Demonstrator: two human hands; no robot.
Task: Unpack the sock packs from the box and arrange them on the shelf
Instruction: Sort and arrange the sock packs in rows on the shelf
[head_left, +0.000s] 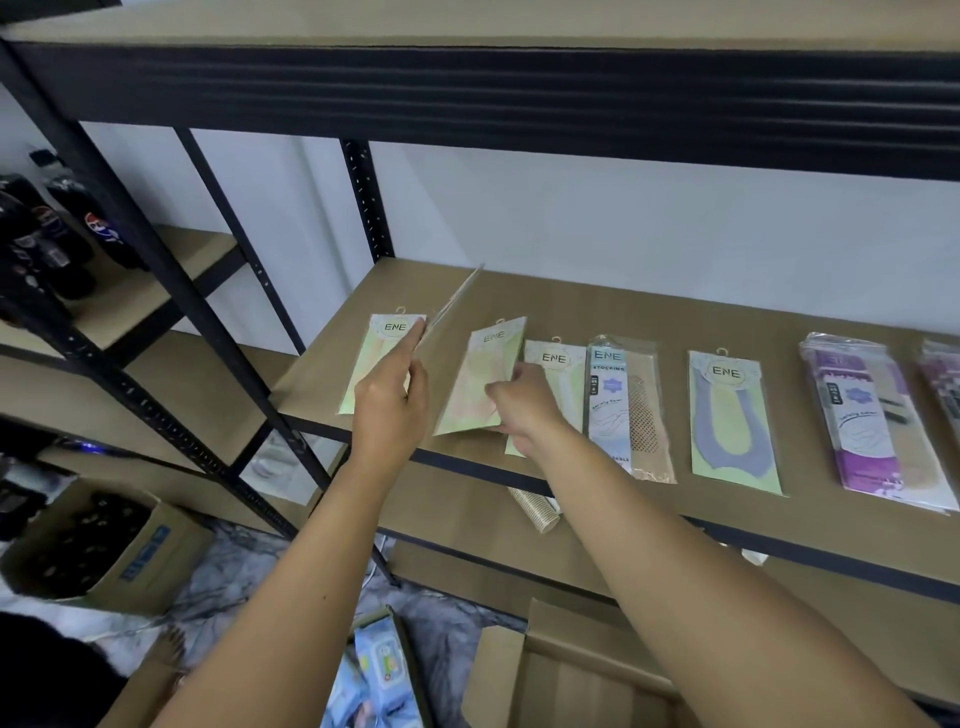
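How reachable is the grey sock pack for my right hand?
Probably yes: the right hand grips a tilted pack, but only a flat stocking pack separates it from the grey sock pack.

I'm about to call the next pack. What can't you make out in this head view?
Head view:
- Edge-on pack in the left hand: turned sideways, so its front is unseen.
- Third pack: partly covered by the right hand and the tilted pack it grips.
- Rightmost pack: cut off by the frame's right edge.
- Box below: inside hidden by the right forearm and bottom edge.
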